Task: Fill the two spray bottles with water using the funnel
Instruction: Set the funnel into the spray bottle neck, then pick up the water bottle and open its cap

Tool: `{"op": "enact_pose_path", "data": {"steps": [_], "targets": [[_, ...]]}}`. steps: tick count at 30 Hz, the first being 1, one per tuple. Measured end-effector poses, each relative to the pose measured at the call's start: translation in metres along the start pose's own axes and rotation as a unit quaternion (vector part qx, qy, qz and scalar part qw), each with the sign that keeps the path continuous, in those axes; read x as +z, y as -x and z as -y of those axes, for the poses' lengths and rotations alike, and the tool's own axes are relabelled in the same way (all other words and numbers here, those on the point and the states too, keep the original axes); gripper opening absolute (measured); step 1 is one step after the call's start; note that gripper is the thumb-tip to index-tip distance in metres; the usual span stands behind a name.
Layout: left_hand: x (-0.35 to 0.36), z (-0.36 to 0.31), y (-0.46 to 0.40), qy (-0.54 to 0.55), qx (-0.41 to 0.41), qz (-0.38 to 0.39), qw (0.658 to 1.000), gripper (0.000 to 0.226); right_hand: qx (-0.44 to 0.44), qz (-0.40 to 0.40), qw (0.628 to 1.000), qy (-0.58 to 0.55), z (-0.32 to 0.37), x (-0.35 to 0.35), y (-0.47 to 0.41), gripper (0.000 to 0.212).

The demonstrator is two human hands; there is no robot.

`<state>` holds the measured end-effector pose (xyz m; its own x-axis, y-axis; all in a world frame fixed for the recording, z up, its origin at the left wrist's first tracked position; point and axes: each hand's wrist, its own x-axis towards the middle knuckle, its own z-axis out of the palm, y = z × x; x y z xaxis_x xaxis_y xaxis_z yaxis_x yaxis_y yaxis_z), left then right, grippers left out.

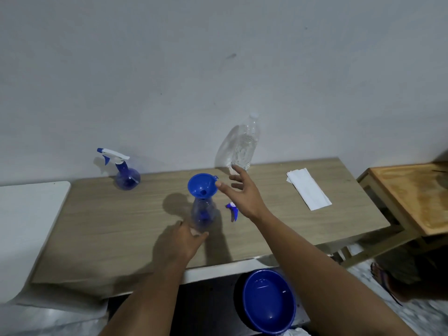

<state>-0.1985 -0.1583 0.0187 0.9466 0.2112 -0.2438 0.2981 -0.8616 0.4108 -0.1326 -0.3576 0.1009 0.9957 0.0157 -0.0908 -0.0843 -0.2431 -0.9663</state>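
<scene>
The main risk is the near spray bottle (202, 215) tipping. It stands uncapped with the blue funnel (201, 185) seated in its neck and leaning a little, so the load is top-heavy. If the left hand (183, 241) loosens at the base, or the right hand (242, 192) knocks the funnel rim in passing, the funnel could pop out or the bottle could fall over. A fast pour could also overflow the narrow spout onto the wooden table (97, 226).

Far to the left of the left fingers, well apart by the wall, the second spray bottle (127, 174) stands with its trigger head on; it does not look filled yet.

The left fingers curl around the lower part of the near bottle and grip it against the tabletop; the fingertips are hidden behind the bottle, so I cannot tell how tight the hold is.

Between the two hands, just under the right wrist, the removed trigger head (232, 210) lies on the table.

The right fingers (236, 169) are spread wide and hold nothing. The thumb tip is just beside the funnel's rim tab; whether it touches is unclear. Just beyond the fingertips stands the clear water bottle (246, 144), capped, seemingly the next thing to grasp.

Further right of the right fingers lies a folded white paper towel (308, 189).
</scene>
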Motion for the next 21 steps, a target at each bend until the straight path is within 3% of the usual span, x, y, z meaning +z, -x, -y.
{"op": "enact_pose_path", "data": {"steps": [2, 4, 7, 17, 21], "targets": [[0.016, -0.014, 0.014, 0.028, -0.001, 0.040, 0.999, 0.047, -0.007, -0.043, 0.999, 0.001, 0.008, -0.019, -0.003, 0.079], [0.025, -0.052, 0.015, 0.125, 0.002, 0.083, 0.989, 0.034, -0.013, -0.092, 0.996, 0.018, 0.017, -0.039, -0.014, 0.060], [0.027, -0.121, -0.003, 0.220, 0.046, 0.087, 0.970, 0.042, -0.021, -0.147, 0.987, 0.065, 0.033, -0.072, -0.039, 0.045], [-0.018, -0.252, -0.116, 0.311, 0.058, -0.027, 0.948, 0.100, -0.052, -0.088, 0.981, 0.166, 0.088, -0.116, -0.145, 0.061], [-0.022, -0.265, -0.167, 0.373, 0.053, -0.039, 0.926, 0.103, -0.056, -0.050, 0.979, 0.188, 0.085, -0.110, -0.187, 0.066]]}}
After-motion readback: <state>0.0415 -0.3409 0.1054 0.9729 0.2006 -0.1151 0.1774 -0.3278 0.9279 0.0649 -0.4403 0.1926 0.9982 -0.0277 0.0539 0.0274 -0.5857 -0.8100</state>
